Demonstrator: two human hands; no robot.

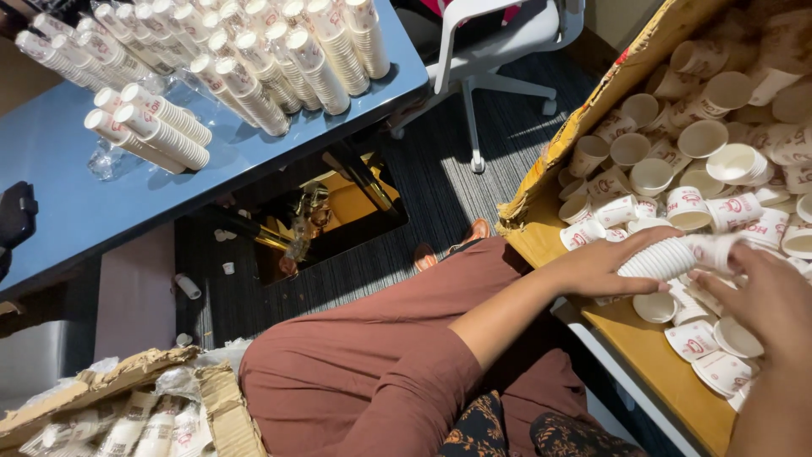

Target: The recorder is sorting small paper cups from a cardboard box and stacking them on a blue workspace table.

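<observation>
The short stack of nested white ribbed paper cups (672,258) lies sideways above the yellow tabletop (651,360), gripped around its base by the left hand (605,267). The right hand (765,296) touches its open end, fingers loosely curled. Loose white paper cups (702,140) surround it.

Two hands at right of frame: left hand (602,267), right hand (765,300). One stack of nested paper cups (668,258) between them. Loose paper cups (702,140) in open cardboard box (584,127), upper right: several dozen, too many to count exactly. Long cup stacks (254,59) on one blue table (68,186), upper left: roughly twenty. One white office chair (499,42), top centre. Two shoes (448,245), centre.
</observation>
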